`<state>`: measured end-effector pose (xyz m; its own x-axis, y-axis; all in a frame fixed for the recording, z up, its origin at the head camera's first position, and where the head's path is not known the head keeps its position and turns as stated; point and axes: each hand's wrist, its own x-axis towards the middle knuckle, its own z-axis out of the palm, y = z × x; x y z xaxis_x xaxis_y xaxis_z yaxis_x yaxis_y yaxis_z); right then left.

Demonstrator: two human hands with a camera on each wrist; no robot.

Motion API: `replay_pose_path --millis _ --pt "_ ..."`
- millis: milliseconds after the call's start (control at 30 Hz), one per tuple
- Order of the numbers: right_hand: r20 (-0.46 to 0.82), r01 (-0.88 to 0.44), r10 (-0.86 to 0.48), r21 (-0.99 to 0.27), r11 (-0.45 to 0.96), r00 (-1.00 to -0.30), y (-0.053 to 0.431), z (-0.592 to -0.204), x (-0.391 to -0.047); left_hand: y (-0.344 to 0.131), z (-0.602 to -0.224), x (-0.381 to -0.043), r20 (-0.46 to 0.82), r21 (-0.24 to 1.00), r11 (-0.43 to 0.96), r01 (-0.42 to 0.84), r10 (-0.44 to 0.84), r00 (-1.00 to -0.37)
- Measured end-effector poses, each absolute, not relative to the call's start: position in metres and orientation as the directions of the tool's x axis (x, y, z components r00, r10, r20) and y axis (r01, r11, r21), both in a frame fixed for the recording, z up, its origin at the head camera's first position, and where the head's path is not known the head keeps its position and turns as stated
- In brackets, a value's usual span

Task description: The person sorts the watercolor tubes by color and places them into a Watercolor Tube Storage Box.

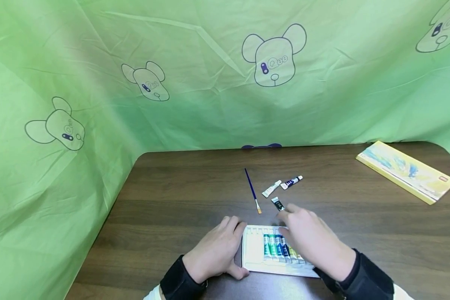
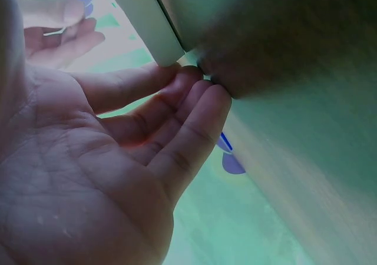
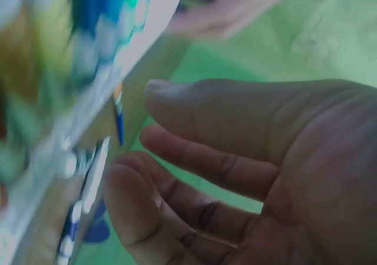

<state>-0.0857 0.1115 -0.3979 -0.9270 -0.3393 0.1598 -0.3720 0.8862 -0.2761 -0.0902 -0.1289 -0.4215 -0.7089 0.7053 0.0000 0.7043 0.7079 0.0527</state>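
A white tray (image 1: 253, 254) of paint tubes (image 1: 278, 248) lies on the table, its right part hidden by my right hand. My left hand (image 1: 219, 250) rests along the tray's left side, thumb at the near corner and fingertips at the far one. In the left wrist view, the fingers (image 2: 188, 141) touch the tray's corner, gently bent. Over the tray's far edge, my right hand (image 1: 311, 237) has its thumb and fingers apart, with nothing between them in the right wrist view. Beside its fingertips lies a black-labelled paint tube (image 1: 277, 203), partly covered.
Beyond the tray lie a blue-handled paintbrush (image 1: 251, 187), a white paint tube (image 1: 271, 188) and a purple-labelled paint tube (image 1: 291, 182). A flat yellow box (image 1: 408, 171) sits at the table's far right. Green cloth (image 1: 210, 83) hangs behind and along the left.
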Motion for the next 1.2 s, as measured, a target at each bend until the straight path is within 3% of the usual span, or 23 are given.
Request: replay_pose_path --millis 233,600,1200 --pt "0.114 -0.38 -0.362 -0.284 0.881 -0.925 0.138 -0.396 -0.112 -0.128 -0.422 -0.09 -0.006 0.041 0.707 0.706 0.707 -0.707" --pt "0.211 -0.605 -0.568 -0.216 0.767 -0.795 0.154 -0.407 -0.138 -0.129 -0.423 -0.089 0.019 0.036 0.702 0.711 0.711 -0.703" --pt "0.212 -0.697 -0.665 -0.206 0.686 -0.717 0.158 -0.412 -0.159 -0.13 -0.421 -0.092 -0.02 0.054 0.701 0.711 0.713 -0.701"
